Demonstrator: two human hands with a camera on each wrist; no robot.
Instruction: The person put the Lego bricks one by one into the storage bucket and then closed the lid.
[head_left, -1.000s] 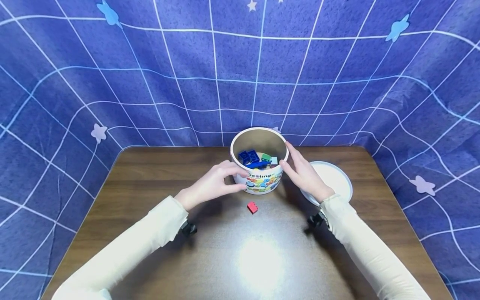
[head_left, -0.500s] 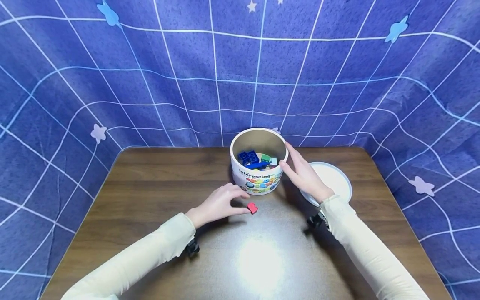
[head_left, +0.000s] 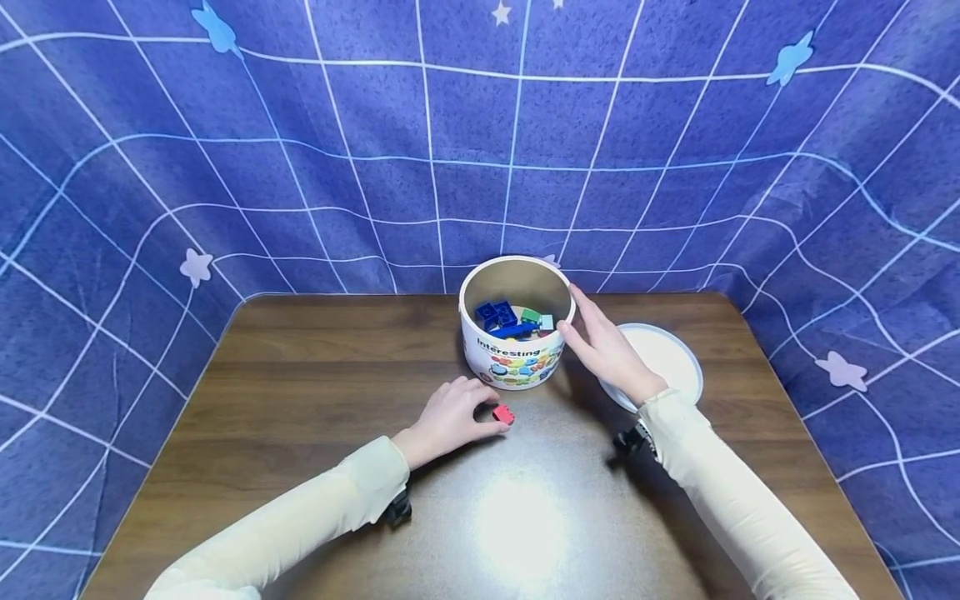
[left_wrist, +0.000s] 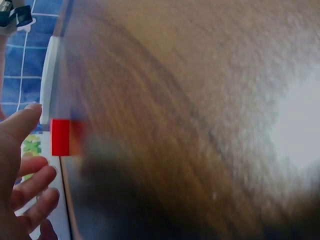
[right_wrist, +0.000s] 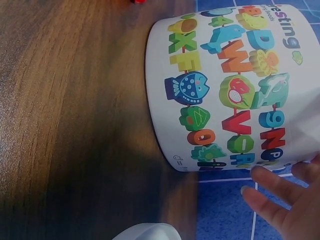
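A small red toy brick (head_left: 503,414) lies on the table in front of a white tub (head_left: 480,354) printed with coloured pictures. My left hand (head_left: 450,419) is around the brick, thumb on its near side and fingers behind. In the left wrist view, a gap shows between the thumb and fingers, with the brick (left_wrist: 61,137) just past them. My right hand (head_left: 609,354) rests against the tub's right side near the rim, fingers extended. Inside the tub sit several building bricks, with dark blue bricks (head_left: 498,314) at the left and a green brick (head_left: 530,316).
A round white lid (head_left: 667,358) lies on the table to the right of the tub, partly under my right forearm. Behind the wooden table (head_left: 322,358) hangs a blue gridded curtain (head_left: 472,192) with stars.
My left hand has left the tub's left side and come down toward me to the red brick. The right hand has stayed on the tub.
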